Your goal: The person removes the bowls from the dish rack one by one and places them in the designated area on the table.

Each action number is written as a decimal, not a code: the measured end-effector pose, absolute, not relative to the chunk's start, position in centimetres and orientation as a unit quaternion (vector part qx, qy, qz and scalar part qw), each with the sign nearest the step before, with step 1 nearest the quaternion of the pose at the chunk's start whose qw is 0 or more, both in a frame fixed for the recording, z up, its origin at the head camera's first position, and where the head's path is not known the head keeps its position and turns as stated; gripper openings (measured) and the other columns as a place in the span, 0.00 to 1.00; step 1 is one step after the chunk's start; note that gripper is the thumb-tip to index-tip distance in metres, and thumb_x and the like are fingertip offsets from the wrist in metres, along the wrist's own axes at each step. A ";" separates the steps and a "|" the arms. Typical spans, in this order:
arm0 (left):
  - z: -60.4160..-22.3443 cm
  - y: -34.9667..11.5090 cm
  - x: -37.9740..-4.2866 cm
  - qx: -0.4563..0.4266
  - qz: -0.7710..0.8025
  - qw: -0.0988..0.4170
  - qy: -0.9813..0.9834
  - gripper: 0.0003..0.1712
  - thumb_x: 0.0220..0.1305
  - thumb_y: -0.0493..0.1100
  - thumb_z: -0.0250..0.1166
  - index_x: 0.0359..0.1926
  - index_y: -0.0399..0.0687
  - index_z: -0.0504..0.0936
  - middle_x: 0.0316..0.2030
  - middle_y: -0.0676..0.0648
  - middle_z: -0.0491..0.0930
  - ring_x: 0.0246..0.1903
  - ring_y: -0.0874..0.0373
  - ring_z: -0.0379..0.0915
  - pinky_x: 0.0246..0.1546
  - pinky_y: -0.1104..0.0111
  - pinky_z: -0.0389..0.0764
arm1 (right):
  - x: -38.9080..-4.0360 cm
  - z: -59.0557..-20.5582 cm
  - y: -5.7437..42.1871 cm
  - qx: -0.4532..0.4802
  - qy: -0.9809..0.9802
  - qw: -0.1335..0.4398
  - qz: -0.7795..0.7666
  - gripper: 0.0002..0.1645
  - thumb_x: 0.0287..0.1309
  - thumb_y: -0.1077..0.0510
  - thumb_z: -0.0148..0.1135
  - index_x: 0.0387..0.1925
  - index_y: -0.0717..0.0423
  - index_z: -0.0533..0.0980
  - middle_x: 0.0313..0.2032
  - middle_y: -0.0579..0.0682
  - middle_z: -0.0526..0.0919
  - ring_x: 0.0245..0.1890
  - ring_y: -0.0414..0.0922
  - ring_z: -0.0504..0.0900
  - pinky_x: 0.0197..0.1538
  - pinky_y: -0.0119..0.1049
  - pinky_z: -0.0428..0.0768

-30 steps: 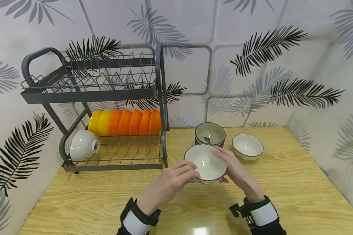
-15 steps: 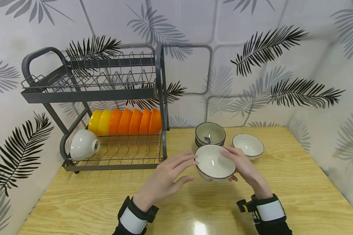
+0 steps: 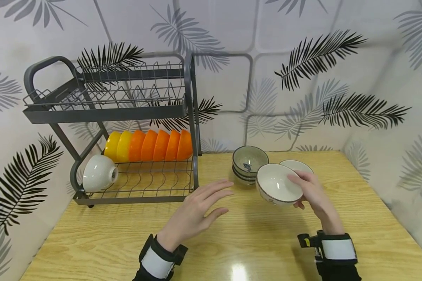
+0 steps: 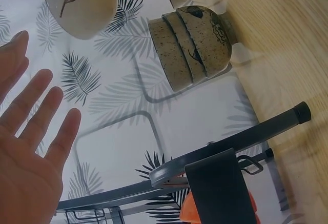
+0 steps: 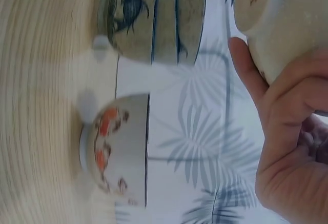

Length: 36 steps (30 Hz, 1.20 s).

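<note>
A white bowl [image 3: 278, 182] with a dark rim and a painted flower pattern is held above the table by my right hand [image 3: 313, 191], thumb inside the rim and fingers beneath. Its foot ring and a printed mark show in the right wrist view. Behind it, partly covered in the head view, another white bowl [image 5: 123, 149] with reddish flowers stands upright on the table. Just left of the held bowl is a stack of speckled grey-green bowls [image 3: 250, 160] with a fish motif. My left hand [image 3: 197, 212] hovers left of these, fingers extended, holding nothing.
A dark two-tier dish rack [image 3: 133, 200] stands at the left. Its lower tier carries a row of yellow and orange bowls [image 3: 149, 146] and a white bowl [image 3: 97, 173] on its side. The upper wire tier [image 3: 126, 91] overhangs them. Patterned wall covering [image 3: 232, 31] rises behind the wooden table [image 3: 102, 242].
My left hand has let go of the white bowl and drawn back to the left. My right hand has carried the bowl rightward, in front of the other white bowl.
</note>
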<state>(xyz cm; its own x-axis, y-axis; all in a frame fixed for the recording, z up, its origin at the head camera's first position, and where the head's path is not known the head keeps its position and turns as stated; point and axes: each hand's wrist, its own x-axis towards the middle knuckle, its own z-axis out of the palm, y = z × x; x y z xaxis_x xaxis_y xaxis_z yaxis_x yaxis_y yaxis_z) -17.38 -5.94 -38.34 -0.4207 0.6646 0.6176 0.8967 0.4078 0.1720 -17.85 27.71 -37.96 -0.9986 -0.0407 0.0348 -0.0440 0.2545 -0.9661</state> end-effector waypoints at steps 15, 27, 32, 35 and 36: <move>-38.4 -6.1 -17.5 -0.480 -0.251 0.226 -0.810 0.25 0.67 0.42 0.67 0.64 0.50 0.76 0.68 0.47 0.74 0.71 0.52 0.67 0.71 0.58 0.70 | -17.8 -38.2 30.3 -0.102 -0.809 0.124 0.565 0.31 0.75 0.55 0.45 0.66 0.77 0.64 0.21 0.37 0.80 0.12 0.35 0.78 0.15 0.30 0.76; -38.4 -6.2 -17.5 -0.474 -0.247 0.225 -0.814 0.24 0.67 0.42 0.67 0.63 0.49 0.77 0.68 0.48 0.74 0.71 0.52 0.68 0.70 0.57 0.72 | -18.5 -39.4 30.9 -0.142 -0.763 0.175 0.605 0.29 0.70 0.64 0.41 0.67 0.76 0.65 0.32 0.47 0.83 0.15 0.33 0.82 0.23 0.30 0.84; -38.4 -6.2 -17.6 -0.474 -0.249 0.226 -0.814 0.24 0.67 0.42 0.67 0.63 0.48 0.78 0.68 0.48 0.74 0.71 0.52 0.68 0.70 0.56 0.73 | -18.7 -39.6 30.8 -0.146 -0.748 0.153 0.629 0.31 0.68 0.65 0.40 0.69 0.77 0.61 0.37 0.53 0.83 0.19 0.34 0.84 0.28 0.28 0.86; -38.4 -6.3 -17.6 -0.475 -0.251 0.227 -0.813 0.24 0.67 0.42 0.67 0.63 0.49 0.77 0.68 0.48 0.73 0.71 0.52 0.68 0.70 0.57 0.73 | -18.8 -39.8 30.7 -0.144 -0.744 0.142 0.637 0.32 0.68 0.66 0.38 0.71 0.78 0.57 0.48 0.71 0.79 0.19 0.33 0.84 0.30 0.27 0.86; -38.4 -6.3 -17.6 -0.474 -0.251 0.227 -0.813 0.24 0.67 0.42 0.67 0.63 0.49 0.77 0.68 0.47 0.73 0.71 0.52 0.68 0.70 0.57 0.73 | -18.8 -39.9 30.7 -0.143 -0.743 0.139 0.639 0.33 0.68 0.66 0.38 0.71 0.78 0.56 0.53 0.76 0.75 0.19 0.32 0.84 0.31 0.26 0.86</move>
<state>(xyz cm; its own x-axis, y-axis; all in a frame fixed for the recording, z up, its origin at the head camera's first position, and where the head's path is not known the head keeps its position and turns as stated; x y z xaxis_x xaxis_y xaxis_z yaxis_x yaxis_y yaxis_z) -17.63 -6.32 -38.43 -0.4470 0.6568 0.6073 0.8850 0.4236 0.1933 -18.77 30.66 -39.88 -0.9201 0.3909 0.0236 0.0348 0.1416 -0.9893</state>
